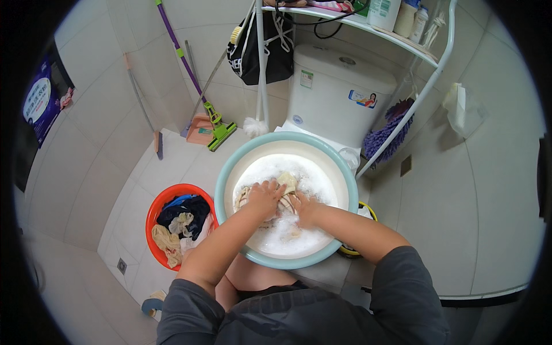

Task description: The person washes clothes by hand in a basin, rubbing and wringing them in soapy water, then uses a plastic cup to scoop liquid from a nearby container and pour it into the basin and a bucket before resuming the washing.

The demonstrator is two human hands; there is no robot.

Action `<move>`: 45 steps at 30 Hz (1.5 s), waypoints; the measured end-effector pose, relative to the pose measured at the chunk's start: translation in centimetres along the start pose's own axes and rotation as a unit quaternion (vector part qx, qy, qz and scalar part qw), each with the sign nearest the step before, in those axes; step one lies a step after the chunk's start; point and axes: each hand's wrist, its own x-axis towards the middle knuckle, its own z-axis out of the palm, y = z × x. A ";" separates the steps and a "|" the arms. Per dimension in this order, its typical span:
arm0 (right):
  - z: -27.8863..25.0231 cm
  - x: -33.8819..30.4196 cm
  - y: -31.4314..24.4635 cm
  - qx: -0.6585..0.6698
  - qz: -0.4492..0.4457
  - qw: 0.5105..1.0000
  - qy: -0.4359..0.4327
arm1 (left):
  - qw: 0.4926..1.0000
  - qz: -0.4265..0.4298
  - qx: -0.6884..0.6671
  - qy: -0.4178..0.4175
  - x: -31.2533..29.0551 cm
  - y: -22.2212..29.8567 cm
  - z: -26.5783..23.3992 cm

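In front of me stands a large round basin [287, 137] with a pale blue-green rim, holding water covered in white suds [313, 175]. A wet beige cloth [287, 181] with striped folds is bunched in the middle, partly sunk in foam. My left hand [265, 198] presses on its left side, fingers curled over the fabric. Against its right side, my right hand [305, 210] grips the folds, its fingertips partly hidden by suds and cloth. Both forearms reach in over the near rim.
Left of the basin, a red tub [152, 221] holds dark and light clothes. A toilet [339, 86] stands behind, under a white metal rack [397, 135]. A green-headed mop [221, 135], a dustpan [199, 131] and a broom [158, 144] lean back left. A yellow-rimmed bucket [372, 213] sits right.
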 end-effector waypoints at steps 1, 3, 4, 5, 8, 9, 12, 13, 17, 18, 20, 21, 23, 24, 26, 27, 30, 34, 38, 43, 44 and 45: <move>0.6 1.0 0.2 0.004 0.002 1.000 -0.010 | 1.000 -0.007 0.007 -0.010 0.8 0.0 0.8; 1.3 2.3 0.5 0.010 0.006 1.000 -0.025 | 0.999 -0.026 0.019 -0.021 2.2 0.1 2.0; 1.1 2.5 0.8 0.012 -0.008 1.000 -0.007 | 0.999 -0.033 0.021 -0.023 2.9 -0.1 2.7; 0.9 2.4 0.9 0.015 -0.022 1.000 0.011 | 0.999 -0.041 0.023 -0.024 3.5 -0.4 3.3; 0.5 2.8 3.6 0.123 -0.013 0.988 0.088 | 0.999 -0.031 -0.022 -0.012 4.2 -1.7 3.4; 0.2 3.0 5.1 0.174 -0.003 0.977 0.120 | 0.998 -0.021 -0.066 0.003 4.1 -2.3 3.1; -4.2 -0.3 5.6 0.356 0.040 0.923 0.139 | 0.990 -0.002 -0.133 0.044 2.3 -4.8 1.9; -6.1 -2.1 5.7 0.429 0.042 0.895 0.118 | 0.982 0.004 -0.182 0.053 1.7 -5.1 1.1; -5.2 -3.6 5.6 0.742 -0.127 0.645 0.134 | 0.884 0.024 -0.466 0.035 0.4 -5.9 -1.0; -4.9 -3.4 5.1 0.807 -0.147 0.561 0.111 | 0.831 0.027 -0.555 0.024 0.4 -6.1 -1.0; -5.1 -2.6 4.0 0.844 -0.174 0.497 0.097 | 0.709 0.031 -0.704 0.031 0.4 -6.1 -0.6; -5.3 -2.2 3.4 0.861 -0.187 0.464 0.089 | 0.648 0.017 -0.761 0.024 0.4 -5.7 -0.3; -5.5 -1.6 2.2 0.852 -0.166 0.479 0.129 | 0.508 -0.011 -0.861 0.011 -0.2 -4.3 -1.5; -5.6 -1.4 1.5 0.844 -0.134 0.496 0.154 | 0.425 -0.027 -0.905 0.007 -0.4 -2.8 -2.3; -5.6 -1.3 -1.7 0.749 -0.080 0.604 0.259 | 0.371 -0.057 -0.926 0.042 0.8 -1.7 -1.2; -4.8 -1.0 -3.2 0.643 -0.104 0.661 0.374 | 0.345 -0.069 -0.934 0.059 1.5 -1.1 -0.7; -3.4 -1.0 -5.6 0.375 -0.129 0.740 0.543 | 0.317 -0.098 -0.938 0.103 3.6 -1.3 2.7; -3.6 0.1 -4.2 0.381 -0.096 0.777 0.492 | 0.306 -0.080 -0.940 0.128 2.9 0.4 1.6; -4.3 0.8 -3.7 0.356 -0.051 0.800 0.480 | 0.381 -0.162 -0.896 0.159 2.2 1.4 -0.3; -3.8 -1.7 -6.8 0.352 -0.097 0.814 0.451 | 0.416 -0.192 -0.878 0.135 2.0 -1.7 1.4; -4.2 -1.0 -5.9 0.367 -0.084 0.812 0.446 | 0.436 -0.176 -0.873 0.131 1.8 -1.1 0.8; -4.7 -0.3 -4.9 0.382 -0.072 0.809 0.441 | 0.433 -0.160 -0.881 0.108 1.5 -0.6 0.2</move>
